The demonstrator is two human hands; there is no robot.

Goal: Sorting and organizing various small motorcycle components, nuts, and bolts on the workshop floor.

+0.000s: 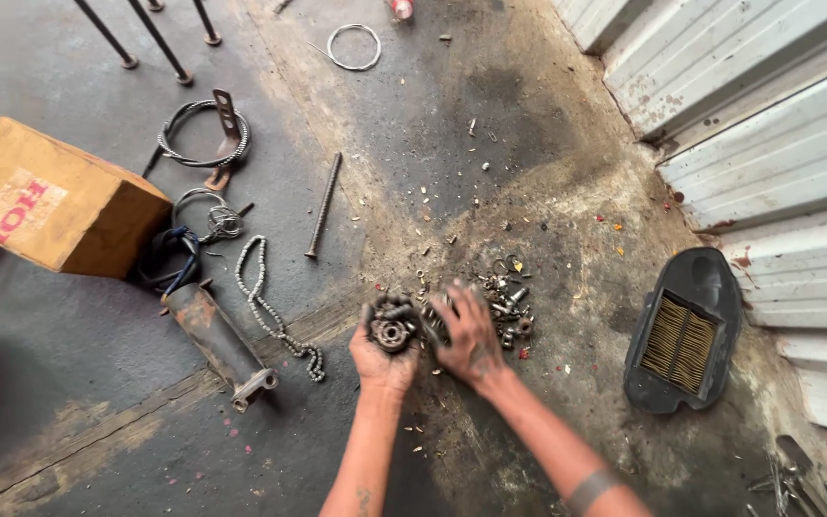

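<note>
My left hand is palm up and cups a greasy round metal part like a bearing or sprocket, with small bits around it. My right hand lies palm down just to the right, fingers spread over a heap of small nuts, bolts and washers on the dirty concrete floor. Its fingertips touch the left edge of that heap, close to the part in my left hand. I cannot tell whether it pinches any piece.
A black air filter box with a yellow pleated element lies at right by a corrugated metal shutter. At left are a cardboard box, a rusty tube, a chain, a long bolt, coiled cables and a wire ring.
</note>
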